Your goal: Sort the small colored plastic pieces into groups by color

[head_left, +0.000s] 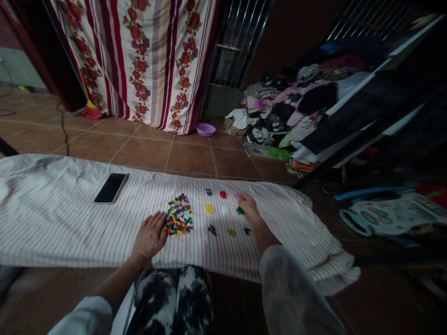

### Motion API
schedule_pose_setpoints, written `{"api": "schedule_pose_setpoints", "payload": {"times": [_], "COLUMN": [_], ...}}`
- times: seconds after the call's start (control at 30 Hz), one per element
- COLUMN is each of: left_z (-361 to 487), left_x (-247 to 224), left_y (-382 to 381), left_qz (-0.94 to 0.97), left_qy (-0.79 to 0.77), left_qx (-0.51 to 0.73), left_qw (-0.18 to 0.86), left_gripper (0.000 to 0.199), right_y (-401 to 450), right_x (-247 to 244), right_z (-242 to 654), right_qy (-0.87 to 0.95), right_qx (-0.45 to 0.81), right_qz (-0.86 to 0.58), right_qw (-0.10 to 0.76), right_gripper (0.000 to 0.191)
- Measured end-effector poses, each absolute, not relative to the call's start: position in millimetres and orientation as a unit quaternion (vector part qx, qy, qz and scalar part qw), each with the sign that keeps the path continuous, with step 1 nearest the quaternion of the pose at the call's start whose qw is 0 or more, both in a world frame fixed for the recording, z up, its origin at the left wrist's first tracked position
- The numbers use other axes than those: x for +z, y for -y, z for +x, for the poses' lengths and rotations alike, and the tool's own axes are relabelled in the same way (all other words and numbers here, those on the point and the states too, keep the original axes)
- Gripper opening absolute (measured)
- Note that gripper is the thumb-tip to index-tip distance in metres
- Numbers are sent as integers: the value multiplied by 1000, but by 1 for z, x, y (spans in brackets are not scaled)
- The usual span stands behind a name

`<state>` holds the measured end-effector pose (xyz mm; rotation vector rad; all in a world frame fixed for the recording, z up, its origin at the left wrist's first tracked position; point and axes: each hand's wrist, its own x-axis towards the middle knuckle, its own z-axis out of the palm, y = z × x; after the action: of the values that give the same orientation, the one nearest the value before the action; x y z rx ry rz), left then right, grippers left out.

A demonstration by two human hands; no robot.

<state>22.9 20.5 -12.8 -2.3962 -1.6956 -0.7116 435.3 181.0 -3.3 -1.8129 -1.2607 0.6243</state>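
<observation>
A mixed pile of small multicoloured cubes or beads (179, 216) lies on the striped cloth (70, 223). Flat on the cloth at its left edge rests my left hand (152, 234), fingers stretched out and touching the pile's side. Small single-colour heaps lie to the right: grey (208, 191), red (222, 194), yellow (208, 208), white (225, 210), dark green (240, 211), brown (212, 229), light green (231, 231) and black (247, 231). My right hand (248, 206) has its fingertips drawn together at the pink heap (235, 196); whatever they hold is too small to make out.
A phone (111, 188) lies on the cloth at left. Beyond the covered surface are a tiled floor, a purple basin (206, 130), a floral curtain (139, 60) and a red dustpan (91, 111). Heaped clothes (296, 102) fill the back right.
</observation>
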Motion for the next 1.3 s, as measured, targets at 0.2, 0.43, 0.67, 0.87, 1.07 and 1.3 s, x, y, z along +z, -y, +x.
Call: {"api": "schedule_pose_setpoints", "payload": {"times": [0.2,0.43,0.67,0.87,1.07,1.3], "left_z": [24,25,24,24,23,22], "left_x": [-9,-7,-6,-10,-9,-10], "left_y": [-20,-19,-18,-18,-18,-19], "left_qz": [-790,-784,-783,-784,-788,-791], "left_qy": [569,576,577,569,569,562], "left_qx": [-224,-229,-229,-246,-234,-240], "left_qw": [50,31,21,24,23,36], "left_gripper": [45,46,46,46,46,46], "right_y": [-178,-164,-113,-98,-94,-91], "right_x": [8,30,17,3,8,11], "right_z": [430,360,271,237,226,227], "right_qy": [504,569,720,728,704,701], "right_qx": [220,284,256,178,170,182], "right_qz": [-726,-645,-568,-613,-654,-645], "right_qw": [412,423,304,251,217,244], "right_gripper": [27,28,25,18,16,23]}}
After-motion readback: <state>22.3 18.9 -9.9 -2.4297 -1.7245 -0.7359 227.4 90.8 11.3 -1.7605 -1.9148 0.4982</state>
